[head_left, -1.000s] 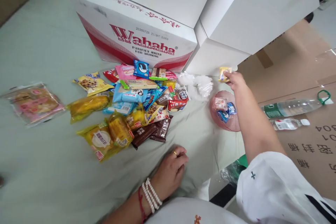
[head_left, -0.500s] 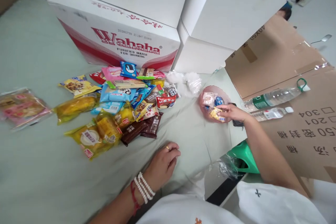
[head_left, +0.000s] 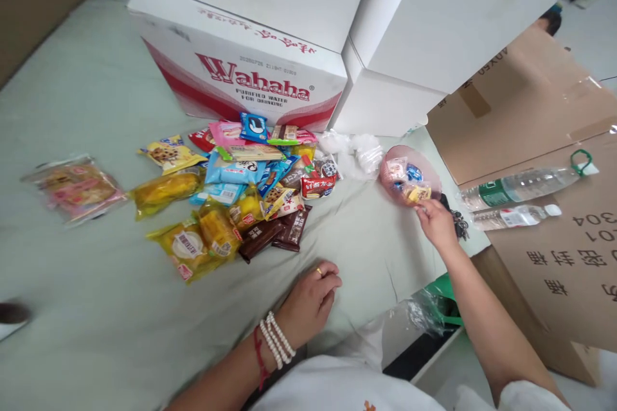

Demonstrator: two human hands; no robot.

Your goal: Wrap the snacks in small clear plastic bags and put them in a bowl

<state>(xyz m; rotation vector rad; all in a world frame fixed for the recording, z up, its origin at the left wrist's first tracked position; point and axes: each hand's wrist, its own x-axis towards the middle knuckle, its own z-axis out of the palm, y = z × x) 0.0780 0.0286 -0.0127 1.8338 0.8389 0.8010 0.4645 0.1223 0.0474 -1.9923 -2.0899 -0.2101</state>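
At the right of the table, a translucent pink bowl (head_left: 430, 173) holds several small packets, among them a yellow packet (head_left: 416, 193) at its near side. My right hand (head_left: 438, 223) is at the bowl's near rim, thumb and fingers pinched on it, close to the yellow packet. Loosely curled, my left hand (head_left: 311, 295) rests on the cloth with nothing visible in it. Beyond it lies a pile of wrapped snacks, with dark brown bars (head_left: 292, 229), yellow bread packs (head_left: 216, 228) and a light blue packet (head_left: 234, 169).
A Wahaha water carton (head_left: 241, 77) and white boxes (head_left: 400, 96) stand behind the snacks. Keys (head_left: 460, 223) lie right of the bowl. Two plastic bottles (head_left: 530, 185) and brown cardboard (head_left: 520, 109) are farther right. A clear snack pack (head_left: 77, 191) lies at left.
My right hand has drawn back from the yellow packet to the bowl's near rim, leaving the packet in the bowl. The bowl has shifted slightly away. My left hand stays resting.
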